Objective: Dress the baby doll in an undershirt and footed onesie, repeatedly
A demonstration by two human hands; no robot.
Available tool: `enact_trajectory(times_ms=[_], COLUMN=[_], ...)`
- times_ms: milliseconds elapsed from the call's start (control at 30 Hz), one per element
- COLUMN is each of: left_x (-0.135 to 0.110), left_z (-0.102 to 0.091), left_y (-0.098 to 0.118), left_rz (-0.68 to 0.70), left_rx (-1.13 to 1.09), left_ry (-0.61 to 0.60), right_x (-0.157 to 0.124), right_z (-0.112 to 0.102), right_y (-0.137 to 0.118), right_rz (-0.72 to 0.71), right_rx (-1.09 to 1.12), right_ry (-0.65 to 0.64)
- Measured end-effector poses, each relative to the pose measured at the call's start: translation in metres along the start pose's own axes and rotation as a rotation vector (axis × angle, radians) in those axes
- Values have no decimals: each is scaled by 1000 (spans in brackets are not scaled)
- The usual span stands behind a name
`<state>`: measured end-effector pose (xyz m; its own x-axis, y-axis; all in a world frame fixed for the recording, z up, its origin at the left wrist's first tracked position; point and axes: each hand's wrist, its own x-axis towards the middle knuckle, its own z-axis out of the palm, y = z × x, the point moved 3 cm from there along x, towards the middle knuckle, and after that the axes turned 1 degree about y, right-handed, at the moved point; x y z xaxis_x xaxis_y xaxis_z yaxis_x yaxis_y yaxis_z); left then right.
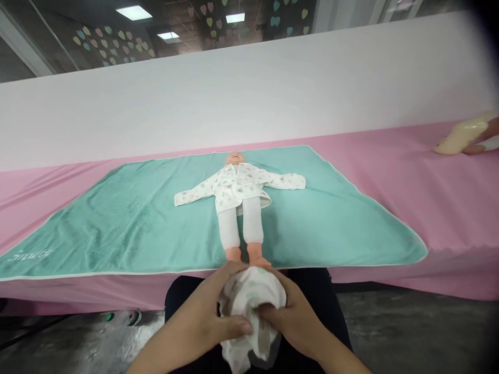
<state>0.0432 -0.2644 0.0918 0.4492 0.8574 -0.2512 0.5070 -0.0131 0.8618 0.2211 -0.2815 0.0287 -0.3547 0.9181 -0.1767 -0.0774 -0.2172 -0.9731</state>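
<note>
Close to me, above my lap, both hands grip a bunched white baby garment (pixel 261 285) with a faint print. My left hand (pixel 218 306) wraps its left side, thumb laid across the front. The fingers of my right hand (pixel 288 311) curl into the right side, thumb at a fold. Just beyond them lies a baby doll (pixel 235 158) on its back, feet toward me. It wears a white printed jacket (pixel 237 182) with both sleeves spread out, and white leggings (pixel 253 223). Its bare feet (pixel 255 253) almost meet my hands in view.
A teal blanket (pixel 331 223) with pale edging lies under the doll. Beneath it, a pink cover (pixel 440 208) drapes over the table. Behind rises a white partition (pixel 234 104) with glass above. A pale glossy object (pixel 462 137) lies at the right edge. Clear packaging (pixel 120 332) sits on the floor.
</note>
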Motion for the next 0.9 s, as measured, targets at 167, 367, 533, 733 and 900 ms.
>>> enact_trajectory(times_ms=[167,367,533,733,900], left_x=[34,56,72,79,66], left_z=[28,25,20,15,-1], left_y=[22,19,10,4,26], left_rz=[18,18,-42,-26,-33], left_rx=[373,870,979,623,126], left_ry=[236,332,245,280,308], right_x=[32,43,46,51,55], right_z=[-4,-24,-39,-51,-55], right_y=[-19,-32,-32,-34,-50], right_rz=[-127,-142,-244,-147,-77], right_rx=[28,-239,-645,-630,-193], right_ry=[326,315,324,208,5])
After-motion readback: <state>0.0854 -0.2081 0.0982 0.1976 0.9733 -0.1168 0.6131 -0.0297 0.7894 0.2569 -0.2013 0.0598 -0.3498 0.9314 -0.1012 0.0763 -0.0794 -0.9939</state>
